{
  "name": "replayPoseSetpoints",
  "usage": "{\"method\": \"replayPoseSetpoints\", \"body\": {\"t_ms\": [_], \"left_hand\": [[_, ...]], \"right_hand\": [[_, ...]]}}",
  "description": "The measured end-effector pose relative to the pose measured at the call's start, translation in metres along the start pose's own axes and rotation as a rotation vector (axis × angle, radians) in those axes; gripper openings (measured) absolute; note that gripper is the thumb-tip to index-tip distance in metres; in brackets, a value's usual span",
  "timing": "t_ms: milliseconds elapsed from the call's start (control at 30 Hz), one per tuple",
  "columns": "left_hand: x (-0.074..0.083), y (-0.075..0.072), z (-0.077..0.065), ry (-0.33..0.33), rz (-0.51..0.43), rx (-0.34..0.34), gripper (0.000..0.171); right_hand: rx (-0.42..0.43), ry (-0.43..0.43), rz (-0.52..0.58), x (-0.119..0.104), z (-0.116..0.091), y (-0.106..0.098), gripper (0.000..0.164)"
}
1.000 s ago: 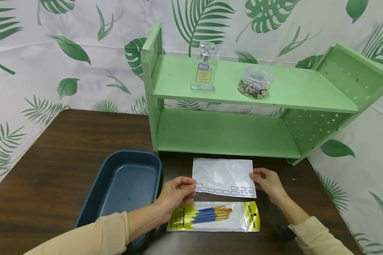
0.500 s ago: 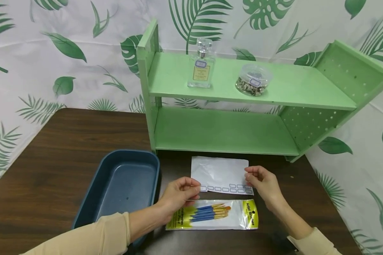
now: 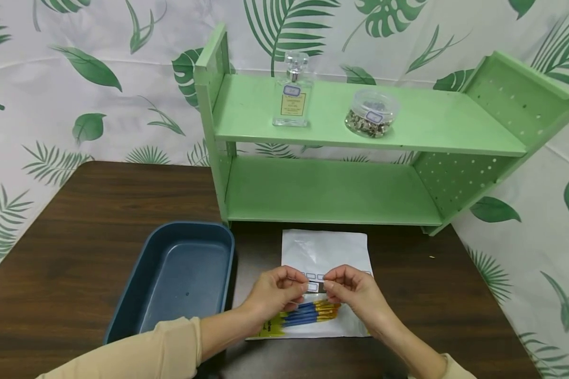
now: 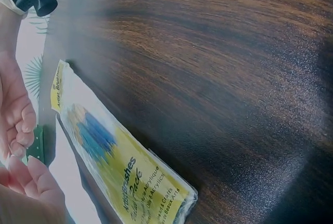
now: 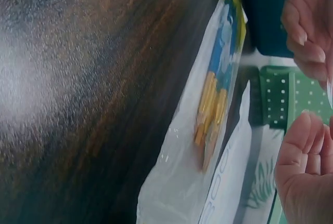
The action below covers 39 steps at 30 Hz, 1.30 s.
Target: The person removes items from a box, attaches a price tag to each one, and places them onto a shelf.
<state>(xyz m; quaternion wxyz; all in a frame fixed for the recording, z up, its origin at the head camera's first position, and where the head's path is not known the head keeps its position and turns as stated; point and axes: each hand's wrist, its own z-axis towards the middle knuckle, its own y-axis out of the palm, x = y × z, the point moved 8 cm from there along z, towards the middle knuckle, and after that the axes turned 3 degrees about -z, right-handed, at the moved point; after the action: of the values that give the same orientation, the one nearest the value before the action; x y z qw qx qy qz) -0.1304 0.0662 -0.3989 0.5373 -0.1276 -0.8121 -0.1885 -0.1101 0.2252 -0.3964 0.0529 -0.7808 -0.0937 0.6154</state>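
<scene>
A small white label with a blue-outlined box [image 3: 313, 287] is pinched between the thumb and forefinger of my left hand [image 3: 277, 289]. Close by on its right is my right hand [image 3: 355, 292], thumb and forefinger near together; a narrow dark gap shows between them and the label. Behind both hands lies the white label sheet [image 3: 324, 250], its lower row of printed boxes partly covered by the fingers. Under the hands rests a clear and yellow packet of artist brushes [image 3: 310, 316], with blue handles inside, also plain in the left wrist view as a packet [image 4: 112, 156].
A deep blue tray [image 3: 185, 284] stands left of the hands. Behind, a green two-tier shelf [image 3: 332, 189] bears a labelled perfume bottle [image 3: 291, 97] and a lidded clear jar [image 3: 372, 113] on its upper board. Dark wooden table [image 3: 137, 195] surrounds them.
My right hand has left the sheet's right edge and moved left beside the label in my left hand. The label has come away from the sheet's lower left corner. The view has tilted slightly.
</scene>
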Motion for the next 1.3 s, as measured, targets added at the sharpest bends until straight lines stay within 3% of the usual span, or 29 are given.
{"method": "replayPoseSetpoints", "body": {"t_ms": [400,767,1067,1300], "left_hand": [[0.0,0.004,0.002,0.027,0.046,-0.032,0.014],[0.004,0.005,0.004,0.091,0.102,-0.047,0.014],[0.009,0.003,0.006,0.161,0.233,-0.015,0.009],[0.01,0.003,0.007,0.177,0.328,-0.015,0.006]], "right_hand": [[-0.047,0.057,0.013,0.004,-0.004,0.008,0.026],[-0.04,0.032,-0.016,0.002,-0.006,0.011,0.022],[-0.037,0.036,-0.025,0.003,-0.007,0.013,0.021],[-0.037,0.03,-0.029,0.006,-0.006,0.013,0.018]]}}
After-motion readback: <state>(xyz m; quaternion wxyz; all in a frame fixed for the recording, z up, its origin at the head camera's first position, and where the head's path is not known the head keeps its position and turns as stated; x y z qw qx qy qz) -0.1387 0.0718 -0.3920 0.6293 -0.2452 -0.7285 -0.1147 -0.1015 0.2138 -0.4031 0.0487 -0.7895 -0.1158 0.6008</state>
